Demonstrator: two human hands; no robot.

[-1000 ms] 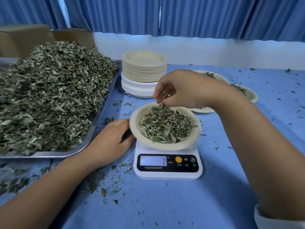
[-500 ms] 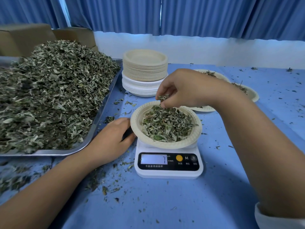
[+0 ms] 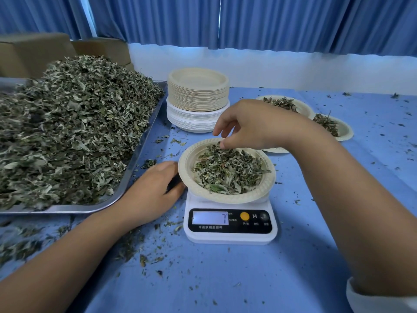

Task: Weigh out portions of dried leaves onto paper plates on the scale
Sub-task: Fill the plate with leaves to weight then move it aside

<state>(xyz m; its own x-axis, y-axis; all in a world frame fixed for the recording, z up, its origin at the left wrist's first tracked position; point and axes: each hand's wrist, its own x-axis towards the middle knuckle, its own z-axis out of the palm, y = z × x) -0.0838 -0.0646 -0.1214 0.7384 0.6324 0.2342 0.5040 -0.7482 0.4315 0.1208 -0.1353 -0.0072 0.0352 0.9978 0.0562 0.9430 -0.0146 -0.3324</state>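
right hand (image 3: pixel 255 125) over plate (image 3: pixel 188 158), perhaps pinching leaves (image 3: pixel 228 172)

It looked like a small packing workroom: a blue-covered table (image 3: pixel 225 279), a heaped metal tray (image 3: pixel 144 141), stacked paper plates (image 3: pixel 198 91), cardboard boxes (image 3: pixel 33 53), blue curtains (image 3: pixel 270 21).

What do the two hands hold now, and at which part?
Right hand touches the top of the leaves on the plate; a pinch cannot be told. Left hand rests beside the scale, holding nothing visible.
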